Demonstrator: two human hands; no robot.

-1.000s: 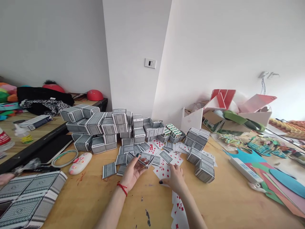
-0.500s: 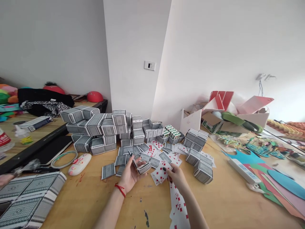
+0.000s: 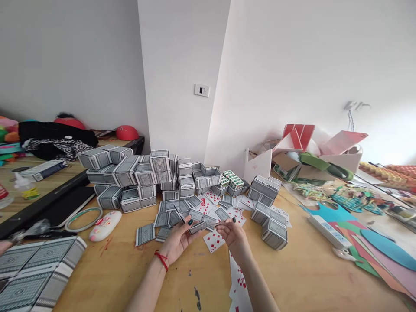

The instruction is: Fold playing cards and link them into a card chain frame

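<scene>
My left hand (image 3: 178,243), with a red string bracelet at the wrist, grips a folded grey-backed playing card piece (image 3: 198,227). A thin dark stick-like thing (image 3: 178,213) juts up by its thumb; I cannot make out its kind. My right hand (image 3: 233,236) pinches a playing card (image 3: 221,224) seen almost edge-on, level with the folded piece and a little apart from it. Below and between the hands lies a face-up diamond card (image 3: 213,241). More diamond cards (image 3: 238,281) lie partly hidden under my right forearm.
Behind the hands, blocks folded from cards (image 3: 130,171) are stacked up, with loose cards (image 3: 145,234) before them. A card block (image 3: 274,232) stands right. At left are a white mouse (image 3: 105,226) and a large card-block panel (image 3: 48,264); far right, a power strip (image 3: 329,232) and coloured paper (image 3: 386,247).
My right hand has lifted its card off the face-up card and turned it nearly edge-on, moving up toward my left hand. My left fingers have closed more over the folded piece.
</scene>
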